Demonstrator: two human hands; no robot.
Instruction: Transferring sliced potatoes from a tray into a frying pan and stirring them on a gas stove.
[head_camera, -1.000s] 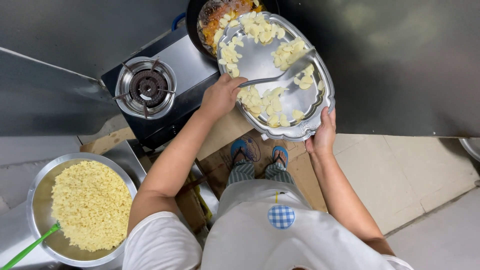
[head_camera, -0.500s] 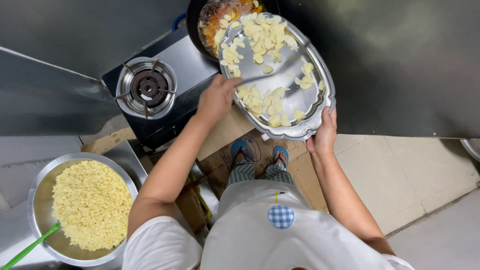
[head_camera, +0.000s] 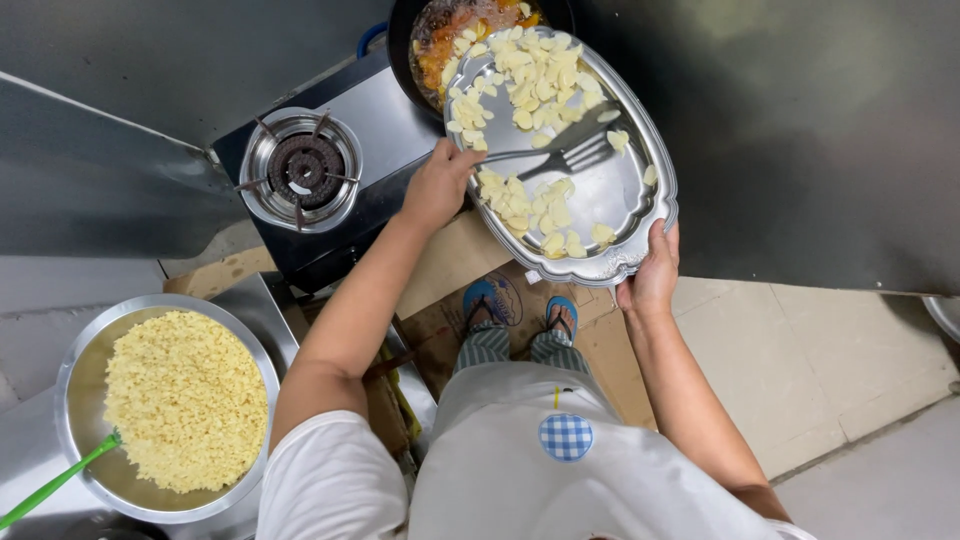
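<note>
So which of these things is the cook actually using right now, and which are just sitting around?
In use:
left hand with slotted spatula
right hand holding oval metal tray
pale slices
dark pan

Lying about:
bowl of yellow grains
green utensil
unlit burner

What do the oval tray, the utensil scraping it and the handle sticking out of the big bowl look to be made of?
Oval tray: polished metal, likely steel, with mirror-like reflections and a scalloped rim. Slotted utensil: the same bright metal look. Green handle: probably plastic, matte and uniformly coloured. Big bowl: brushed, duller metal.
</note>
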